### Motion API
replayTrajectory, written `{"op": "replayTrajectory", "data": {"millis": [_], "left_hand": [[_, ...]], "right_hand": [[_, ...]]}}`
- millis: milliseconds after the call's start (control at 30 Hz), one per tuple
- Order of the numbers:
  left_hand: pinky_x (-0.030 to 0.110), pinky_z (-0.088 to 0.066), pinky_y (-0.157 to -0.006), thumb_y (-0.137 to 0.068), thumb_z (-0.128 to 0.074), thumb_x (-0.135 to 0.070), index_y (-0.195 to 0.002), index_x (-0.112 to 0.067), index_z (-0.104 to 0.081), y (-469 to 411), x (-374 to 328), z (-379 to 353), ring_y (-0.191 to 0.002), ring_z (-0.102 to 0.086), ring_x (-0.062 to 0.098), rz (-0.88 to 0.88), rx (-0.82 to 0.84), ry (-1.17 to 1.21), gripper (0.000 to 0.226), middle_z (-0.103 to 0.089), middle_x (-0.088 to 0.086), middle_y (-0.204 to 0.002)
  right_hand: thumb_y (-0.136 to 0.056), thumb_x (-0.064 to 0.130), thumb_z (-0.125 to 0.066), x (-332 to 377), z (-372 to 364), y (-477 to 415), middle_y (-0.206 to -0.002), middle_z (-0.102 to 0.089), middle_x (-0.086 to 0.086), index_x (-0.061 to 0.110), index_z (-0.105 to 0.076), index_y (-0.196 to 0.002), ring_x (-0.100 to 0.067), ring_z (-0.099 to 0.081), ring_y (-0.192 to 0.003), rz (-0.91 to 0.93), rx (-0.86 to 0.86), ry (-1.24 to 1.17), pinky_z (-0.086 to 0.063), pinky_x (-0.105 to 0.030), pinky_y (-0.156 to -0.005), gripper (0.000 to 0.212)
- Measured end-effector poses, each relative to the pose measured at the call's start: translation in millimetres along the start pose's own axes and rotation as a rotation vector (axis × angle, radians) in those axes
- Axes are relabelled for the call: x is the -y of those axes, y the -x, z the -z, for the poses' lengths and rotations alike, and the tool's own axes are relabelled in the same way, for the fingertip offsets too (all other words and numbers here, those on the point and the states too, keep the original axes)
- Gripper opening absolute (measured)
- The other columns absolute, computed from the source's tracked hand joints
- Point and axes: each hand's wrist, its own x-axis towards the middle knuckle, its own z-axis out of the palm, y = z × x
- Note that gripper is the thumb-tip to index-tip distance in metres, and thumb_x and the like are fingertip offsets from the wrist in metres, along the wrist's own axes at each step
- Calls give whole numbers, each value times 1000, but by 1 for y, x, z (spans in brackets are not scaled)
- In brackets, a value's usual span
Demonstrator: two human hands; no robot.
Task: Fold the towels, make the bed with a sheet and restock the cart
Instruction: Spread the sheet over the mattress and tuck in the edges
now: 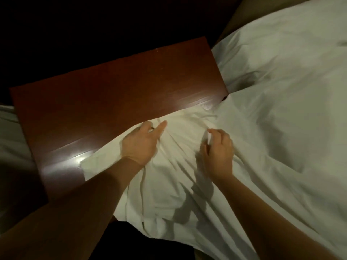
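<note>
A white sheet (272, 113) covers the bed on the right, and its bunched corner spills onto a dark red wooden nightstand (112, 94). My left hand (140, 143) lies on the bunched cloth at the nightstand's near edge, with its fingers tucked into a fold and the thumb stretched out. My right hand (217, 152) hovers just right of it with curled fingers that pinch a small fold of the sheet between thumb and forefinger. The sheet is heavily creased between the two hands.
A second white bed edge (9, 139) shows at the far left, beyond the nightstand. A tan headboard (236, 21) rises at the top right. The area behind the nightstand is dark, and so is the floor at the bottom.
</note>
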Motion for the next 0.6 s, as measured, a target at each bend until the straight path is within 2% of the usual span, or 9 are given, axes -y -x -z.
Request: {"op": "replayTrajectory", "data": {"millis": [100, 200, 300, 433, 533, 600], "left_hand": [[30, -43, -60, -87, -54, -5, -140, -34, -43, 2, 7, -1, -82, -59, 30, 9, -47, 19, 61, -56, 10, -115], [32, -47, -62, -88, -57, -6, -141, -34, -41, 7, 23, 1, -80, -58, 29, 41, -47, -34, 61, -56, 12, -109], [32, -49, -51, -73, -72, 4, -131, -24, -56, 12, 34, 1, -59, -55, 28, -25, -105, 10, 66, -60, 16, -87], [25, -43, -43, -61, -80, 7, -123, -19, -64, 11, 44, 2, -47, -50, 24, -120, -134, -36, 69, -61, 16, -78], [21, -35, -43, -58, -79, 10, -120, -17, -65, 16, 55, 4, -43, -43, 21, -143, -150, -38, 69, -60, 17, -77], [23, -38, -43, -61, -77, 10, -121, -16, -65, 21, 63, 6, -43, -44, 22, -147, -143, -15, 67, -60, 18, -76]], "right_hand": [[-95, 21, -49, -4, 4, -17, -134, -47, -15, 11, -48, -131, -32, -45, -122, -26, -30, 61, -33, -46, -107, 37], [-93, 22, -51, 2, -1, -24, -122, -54, -18, 7, -52, -123, -35, -52, -108, -54, -106, 66, -38, -47, -98, 34], [-93, 26, -50, 9, -3, -25, -111, -58, -18, 8, -55, -121, -34, -55, -97, -54, -167, 72, -42, -47, -89, 33], [-100, 28, -39, 18, 0, -33, -120, -54, -10, 20, -52, -125, -27, -48, -107, -90, -39, 122, -35, -38, -95, 29], [-100, 21, -39, 33, -1, -36, -118, -53, -6, 20, -51, -121, -25, -48, -106, -109, 30, 114, -36, -38, -95, 24], [-98, 18, -41, 41, -2, -33, -113, -52, -2, 21, -51, -116, -22, -48, -104, -102, 44, 111, -35, -38, -94, 21]]}}
